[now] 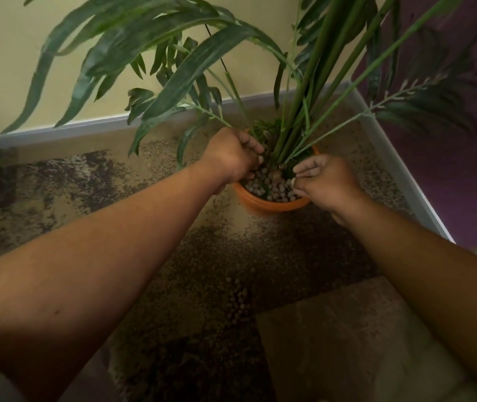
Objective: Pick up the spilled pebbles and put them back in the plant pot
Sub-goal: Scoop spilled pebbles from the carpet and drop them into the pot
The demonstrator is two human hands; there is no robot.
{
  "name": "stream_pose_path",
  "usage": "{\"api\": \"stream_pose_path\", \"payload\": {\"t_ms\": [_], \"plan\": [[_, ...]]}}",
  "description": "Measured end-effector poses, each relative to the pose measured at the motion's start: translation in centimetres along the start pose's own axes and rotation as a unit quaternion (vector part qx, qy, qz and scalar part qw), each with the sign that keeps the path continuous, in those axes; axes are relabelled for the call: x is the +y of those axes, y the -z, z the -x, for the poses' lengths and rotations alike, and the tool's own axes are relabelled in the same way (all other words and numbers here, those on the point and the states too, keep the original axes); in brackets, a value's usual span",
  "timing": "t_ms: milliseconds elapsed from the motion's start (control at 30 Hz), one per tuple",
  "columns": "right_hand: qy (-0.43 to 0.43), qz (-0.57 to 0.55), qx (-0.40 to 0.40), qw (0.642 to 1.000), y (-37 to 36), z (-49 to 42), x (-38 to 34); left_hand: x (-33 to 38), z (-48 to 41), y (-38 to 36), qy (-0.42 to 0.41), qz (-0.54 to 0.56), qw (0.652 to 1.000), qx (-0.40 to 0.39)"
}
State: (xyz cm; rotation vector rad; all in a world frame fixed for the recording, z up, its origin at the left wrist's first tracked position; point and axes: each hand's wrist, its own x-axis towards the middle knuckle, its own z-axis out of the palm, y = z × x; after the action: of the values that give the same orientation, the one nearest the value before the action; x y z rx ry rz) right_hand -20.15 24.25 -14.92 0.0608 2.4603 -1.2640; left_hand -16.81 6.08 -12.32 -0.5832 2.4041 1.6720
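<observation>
An orange plant pot (263, 205) stands on the carpet in the room's corner, with green stems rising from it and grey-brown pebbles (272, 185) on its soil. My left hand (232, 153) is over the pot's left rim, fingers curled down toward the pebbles. My right hand (322, 178) is over the right rim, fingers bunched together. Whether either hand holds pebbles is hidden by the fingers. A small heap of spilled pebbles (238, 303) lies on the carpet in front of the pot, between my forearms.
Long drooping leaves (173, 62) hang over the pot from above. A white skirting board (399, 169) runs along the purple wall on the right and the cream wall at the back. The carpet (57, 181) is patterned beige and dark brown.
</observation>
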Motion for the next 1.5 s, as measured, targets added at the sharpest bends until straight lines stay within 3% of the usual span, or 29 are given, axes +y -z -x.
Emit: {"api": "stream_pose_path", "payload": {"t_ms": [233, 333, 467, 567, 633, 700, 800, 867, 1100, 1500], "plan": [[0.002, 0.001, -0.015, 1.0, -0.8, 0.2, -0.8, 0.0, 0.5, 0.5, 0.006, 0.026, 1.0, 0.016], [-0.022, 0.019, -0.095, 0.995, -0.7, 0.7, -1.0, -0.4, 1.4, 1.7, 0.0, 0.001, 1.0, 0.019], [-0.07, 0.1, -0.323, 0.939, -1.7, 3.1, -0.7, -2.7, 4.1, 3.0, 0.108, -0.119, 0.973, -0.165], [-0.051, 0.236, -0.379, 0.893, -4.5, 5.7, 0.4, -6.0, 5.8, 1.1, 0.202, -0.205, 0.914, -0.287], [-0.032, 0.365, -0.376, 0.851, -6.6, 7.4, 1.8, -8.3, 6.0, -0.8, 0.234, -0.242, 0.892, -0.301], [-0.051, 0.425, -0.345, 0.835, -8.6, 9.0, 3.9, -10.2, 6.1, -2.6, 0.2, -0.302, 0.89, -0.279], [-0.156, 0.359, -0.272, 0.879, -10.9, 10.8, 6.8, -12.9, 6.9, -4.9, 0.103, -0.43, 0.86, -0.253], [-0.185, 0.336, -0.239, 0.892, -12.0, 11.6, 8.2, -14.4, 7.6, -6.1, 0.104, -0.446, 0.85, -0.26], [-0.141, 0.365, -0.155, 0.907, -11.7, 10.3, 10.5, -16.9, 7.8, -6.4, 0.029, -0.461, 0.837, -0.294], [-0.081, 0.288, -0.212, 0.93, -9.6, 7.0, 11.2, -16.6, 8.3, -7.2, 0.023, -0.457, 0.847, -0.272]]}}
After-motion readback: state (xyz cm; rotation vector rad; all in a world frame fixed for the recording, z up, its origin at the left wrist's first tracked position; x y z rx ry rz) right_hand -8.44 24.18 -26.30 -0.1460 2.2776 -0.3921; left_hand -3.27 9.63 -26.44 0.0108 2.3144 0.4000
